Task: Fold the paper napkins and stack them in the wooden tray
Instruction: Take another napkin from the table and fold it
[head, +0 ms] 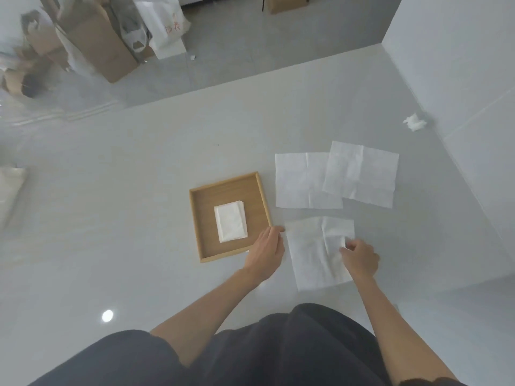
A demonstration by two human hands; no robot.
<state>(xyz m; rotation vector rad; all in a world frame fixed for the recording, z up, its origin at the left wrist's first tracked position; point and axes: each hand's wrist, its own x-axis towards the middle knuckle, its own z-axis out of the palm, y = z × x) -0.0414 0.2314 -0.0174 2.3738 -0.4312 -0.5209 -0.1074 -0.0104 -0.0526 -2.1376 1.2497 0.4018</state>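
Head view, looking down at a white table (139, 190). We see a wooden tray (204, 201) left of centre w/ a folded stack (230, 221) of napkins lying in its middle.

Just right of the tray, nearest us, an open napkin (312, 257) lies flat. Our left hand (264, 249) reaches its far-left corner, fingers fairly straight, tips touching the paper; we cannot tell whether it pinches. Our right hand (361, 259) has curled fingers nipping the right edge, which lifts a little.

Two more flat napkins (303, 181) overlap beyond it, well apart from the hands.

Handling, as we judge it: thin tissue, v. light, limp, easy to tear or drag, so corners and edges are the places to hold, w/ a soft pinch.

Direction: the open napkin is approx. square, no clear long axis; edges sit slightly skewed to the table edge, old creases crossing it. The folded stack's long axis runs near-to-far, tilted a bit.
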